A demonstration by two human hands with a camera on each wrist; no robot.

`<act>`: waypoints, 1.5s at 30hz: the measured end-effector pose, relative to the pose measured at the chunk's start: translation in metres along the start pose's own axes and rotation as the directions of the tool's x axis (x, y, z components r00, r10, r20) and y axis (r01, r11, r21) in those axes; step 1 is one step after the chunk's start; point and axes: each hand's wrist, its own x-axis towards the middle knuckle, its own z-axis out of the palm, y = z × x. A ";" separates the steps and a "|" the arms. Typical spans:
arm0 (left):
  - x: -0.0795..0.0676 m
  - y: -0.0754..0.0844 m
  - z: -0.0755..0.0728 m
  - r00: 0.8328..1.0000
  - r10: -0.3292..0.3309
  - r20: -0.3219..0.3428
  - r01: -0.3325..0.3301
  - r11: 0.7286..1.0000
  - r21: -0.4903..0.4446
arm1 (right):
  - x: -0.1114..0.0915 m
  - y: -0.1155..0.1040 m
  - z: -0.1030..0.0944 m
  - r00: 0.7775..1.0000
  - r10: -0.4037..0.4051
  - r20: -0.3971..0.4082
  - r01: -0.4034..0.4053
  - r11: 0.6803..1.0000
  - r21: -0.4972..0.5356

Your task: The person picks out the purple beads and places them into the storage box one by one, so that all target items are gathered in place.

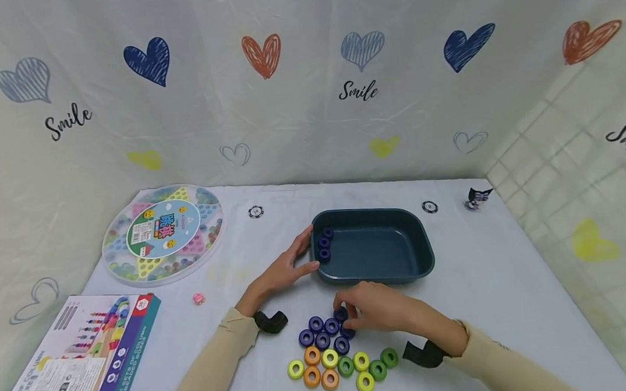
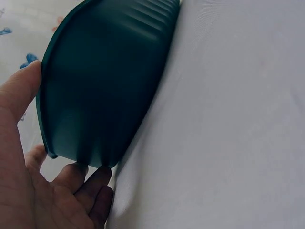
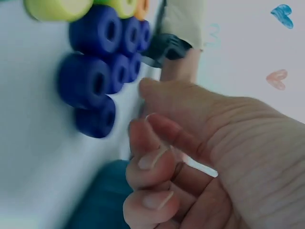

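In the head view my left hand (image 1: 287,265) rests against the left end of a dark teal plastic bin (image 1: 375,276). The left wrist view shows its thumb at the rim and the other fingertips on the outer wall. Three dark blue ring beads (image 1: 324,242) lie along the bin's left inner side. My right hand (image 1: 375,305) is over the dark blue ring beads (image 1: 316,324) in front of the bin, thumb and forefinger beside the nearest ones. In the right wrist view the thumb and fingertips stand apart from the blue beads (image 3: 95,117), with nothing between them.
Orange beads (image 1: 311,377), yellow beads (image 1: 365,383) and green beads (image 1: 378,370) lie nearest me. A round board game case (image 1: 162,234) and a printed toy box (image 1: 79,357) are at left. Two poker chips (image 1: 256,212) and a small figurine (image 1: 477,198) sit at the back.
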 end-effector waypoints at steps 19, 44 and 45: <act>-0.008 0.037 -0.006 0.999 0.008 0.043 -0.007 1.000 -0.007 | -0.024 0.029 0.028 0.999 0.009 0.048 -0.018 0.983 0.185; -0.006 0.037 -0.005 0.997 0.067 0.034 -0.066 0.997 -0.033 | -0.048 0.042 -0.025 0.998 0.061 -0.024 -0.052 0.963 0.265; -0.006 0.037 -0.005 0.997 0.073 0.035 -0.072 0.997 -0.036 | -0.047 0.042 -0.030 0.998 0.057 -0.042 -0.044 0.965 0.257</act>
